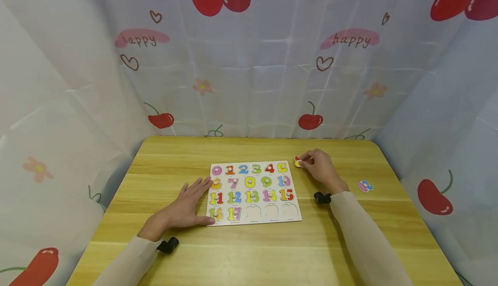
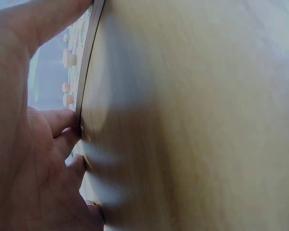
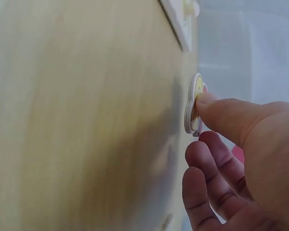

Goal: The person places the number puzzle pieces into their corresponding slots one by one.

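Observation:
A wooden number puzzle board [image 1: 243, 222] lies flat on the table, its colourful knobbed numbers set in rows from 0 to 17. Three pale recesses show at the right of its bottom row. My left hand [image 1: 183, 208] rests at the board's left edge with fingers spread, the thumb by the lower corner. Just off the upper right corner, my right hand [image 1: 322, 168] pinches a red and yellow number puzzle piece [image 1: 297, 162] between thumb and fingers. In the right wrist view this piece [image 3: 190, 113] stands on edge in the picture; its number is mostly hidden.
A pink and blue number piece [image 1: 365, 185] lies on the wooden table [image 1: 249, 255] to the right of my right forearm. White curtains [image 1: 249, 82] with printed cherries surround the table at the back and sides. A black wrist camera [image 1: 322, 198] sits by each sleeve.

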Tool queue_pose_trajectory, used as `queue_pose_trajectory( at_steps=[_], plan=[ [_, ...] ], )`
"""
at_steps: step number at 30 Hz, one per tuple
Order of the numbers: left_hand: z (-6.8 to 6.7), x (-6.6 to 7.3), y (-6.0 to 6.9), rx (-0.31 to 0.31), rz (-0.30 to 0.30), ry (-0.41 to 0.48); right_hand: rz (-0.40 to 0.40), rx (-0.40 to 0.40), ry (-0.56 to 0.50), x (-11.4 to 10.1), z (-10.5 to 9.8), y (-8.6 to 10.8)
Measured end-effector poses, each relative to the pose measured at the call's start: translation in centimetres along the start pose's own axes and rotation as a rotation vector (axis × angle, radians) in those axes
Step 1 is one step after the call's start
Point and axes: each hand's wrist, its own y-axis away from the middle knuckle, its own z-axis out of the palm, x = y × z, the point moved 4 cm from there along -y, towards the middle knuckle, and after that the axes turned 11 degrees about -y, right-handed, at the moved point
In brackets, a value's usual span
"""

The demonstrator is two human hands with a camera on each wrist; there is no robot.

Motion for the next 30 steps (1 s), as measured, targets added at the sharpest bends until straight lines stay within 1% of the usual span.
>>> queue_pose_trajectory(
  at_steps=[4,7,13,17,20,22,27,30],
  plan=[
    [0.1,-0.1,0.0,0.002,0.002,-0.006,-0.07,-0.008,-0.008,-1.6,0.0,1.1],
    [0.2,-0.2,0.0,0.008,0.008,-0.006,-0.114,-0.043,-0.026,-3.1,0.3,2.1],
    [0.2,-0.3,-0.1,0.016,0.018,-0.001,-0.18,-0.12,-0.052,-5.8,1.8,3.9],
    [0.3,-0.3,-0.1,0.012,0.015,0.002,-0.257,-0.175,-0.039,-7.6,3.1,5.0],
    [0.3,-0.3,-0.1,0.009,0.015,0.004,-0.324,-0.232,-0.03,-8.9,4.2,6.0],
    [0.3,-0.2,-0.1,0.009,0.017,0.006,-0.363,-0.285,-0.03,-9.7,5.0,6.6],
    [0.2,-0.2,-0.1,0.014,0.019,-0.001,-0.416,-0.437,-0.038,-11.5,7.2,8.0],
    [0.1,-0.1,-0.2,0.017,0.024,-0.006,-0.446,-0.501,-0.031,-12.3,8.3,8.7]
  ],
)
